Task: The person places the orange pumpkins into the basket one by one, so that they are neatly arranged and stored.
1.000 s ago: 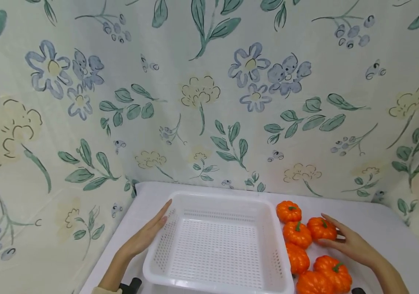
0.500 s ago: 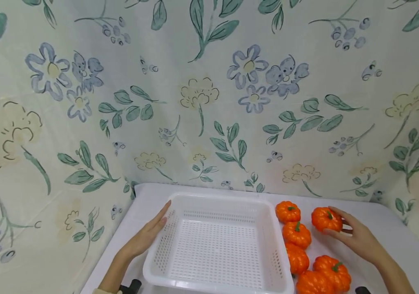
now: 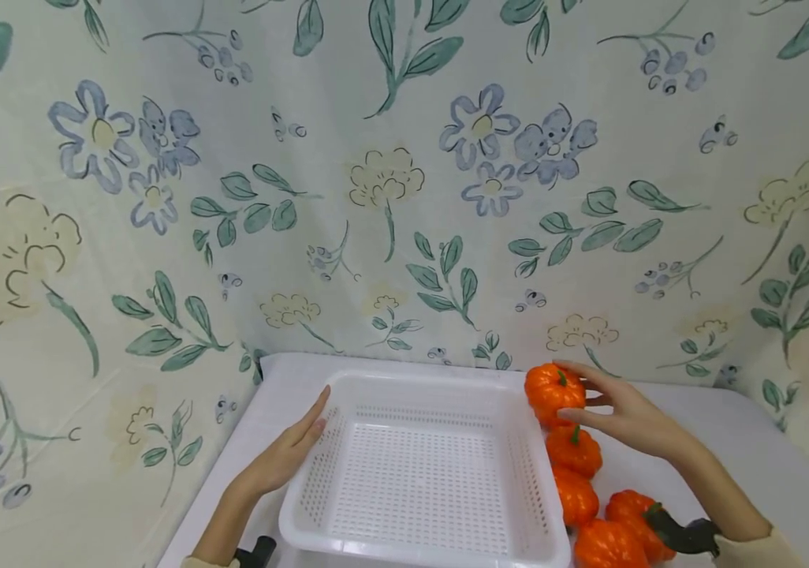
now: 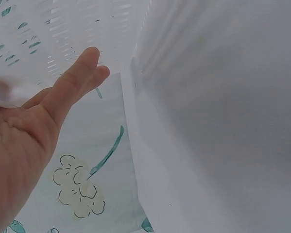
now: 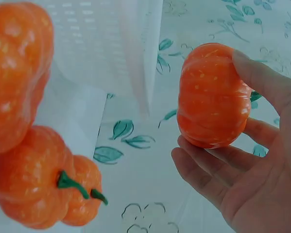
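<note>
My right hand [image 3: 620, 410] grips a small orange pumpkin [image 3: 553, 394] with a green stem, thumb on one side and fingers on the other. In the right wrist view this pumpkin [image 5: 213, 94] is up off the table, fingers partly beneath it. It overlaps the back right corner of the white perforated basket [image 3: 415, 548] in the head view and largely hides the rearmost pumpkin in the row. My left hand [image 3: 287, 454] lies along the basket's left wall with straight fingers; the left wrist view shows its fingers [image 4: 70, 87] reaching past the rim.
Several more orange pumpkins line the basket's right side, among them one [image 3: 575, 451] just below the held one and another [image 3: 610, 544] near the front. They stand on a white-covered table [image 3: 717, 418]. A floral curtain [image 3: 390, 197] closes off the back and sides.
My right hand has lifted the pumpkin away from the others, first rightward, then up and left toward the basket's back right corner. The left hand has stayed in place.
</note>
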Demonstrator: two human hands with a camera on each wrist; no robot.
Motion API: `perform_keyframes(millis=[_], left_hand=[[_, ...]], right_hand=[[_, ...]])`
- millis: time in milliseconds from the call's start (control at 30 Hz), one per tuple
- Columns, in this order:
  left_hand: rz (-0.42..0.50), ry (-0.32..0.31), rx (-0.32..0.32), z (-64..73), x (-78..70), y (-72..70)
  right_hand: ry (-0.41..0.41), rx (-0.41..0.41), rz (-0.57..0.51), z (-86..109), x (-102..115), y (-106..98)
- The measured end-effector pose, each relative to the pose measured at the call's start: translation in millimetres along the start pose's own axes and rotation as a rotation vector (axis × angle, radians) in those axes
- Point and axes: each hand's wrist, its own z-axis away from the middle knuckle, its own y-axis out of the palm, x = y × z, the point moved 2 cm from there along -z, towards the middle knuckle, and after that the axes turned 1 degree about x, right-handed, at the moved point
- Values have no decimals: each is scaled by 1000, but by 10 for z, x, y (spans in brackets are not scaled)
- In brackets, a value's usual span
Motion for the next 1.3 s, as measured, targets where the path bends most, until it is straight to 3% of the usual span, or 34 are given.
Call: perform_keyframes(millis=[333,700,1033,1300], left_hand=[[37,31,32,8,12,-19],[19,26,38,-6,20,-31],[14,4,39,21,38,-59],[12,15,46,8,13,-48]], right_hand=[[-187,220,-124,-438,615,394],[-291,390,-181,-956,1089,919],[-263,558,-173,-1275,1295,1604],[-248,593,-145,-1347,1291,1956]])
